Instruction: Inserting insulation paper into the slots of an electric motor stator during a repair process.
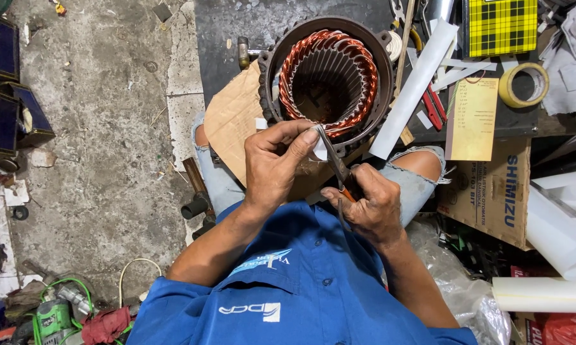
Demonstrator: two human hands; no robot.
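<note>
My left hand [276, 161] pinches a small piece of white paper [319, 151] just in front of a round motor stator [329, 80] with copper windings. My right hand [368, 206] grips scissors [336, 165] by their orange handle, and the blades reach up to the paper. Both hands hover above my knees in torn jeans. The stator rests on brown cardboard [234, 118].
A long white paper strip [416, 86] leans beside the stator. A tape roll [523, 84], a yellow checked box [500, 25], a tan card [472, 118], white paper rolls [543, 294] and a cardboard box [492, 191] lie right. Tools and green cable [55, 313] lie bottom left.
</note>
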